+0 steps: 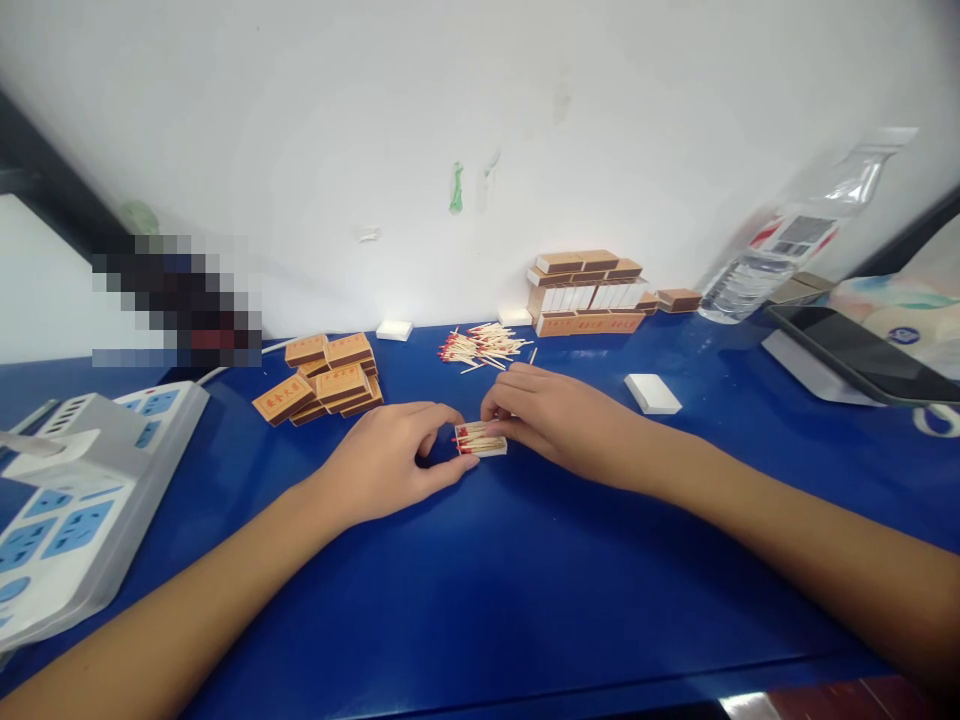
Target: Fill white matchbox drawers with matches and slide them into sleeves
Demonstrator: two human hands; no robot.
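Observation:
A small white matchbox tray [493, 451] lies on the blue table with red-headed matches [472, 436] in it, their heads toward the left. My left hand [394, 455] grips the tray's left end, thumb on the near side and index finger on the far side. Over the tray's right end, my right hand [551, 415] has its fingers pinched together at the matches. What sits between those fingertips is hidden. Just beyond the hands is a loose pile of matches [486, 346].
Printed matchboxes [341, 382] are heaped at left; more stand in a stack [589, 295] against the wall. White trays [652, 393] lie about. A power strip [97, 500] is at left, a plastic bottle [795, 240] and a phone [862, 350] at right.

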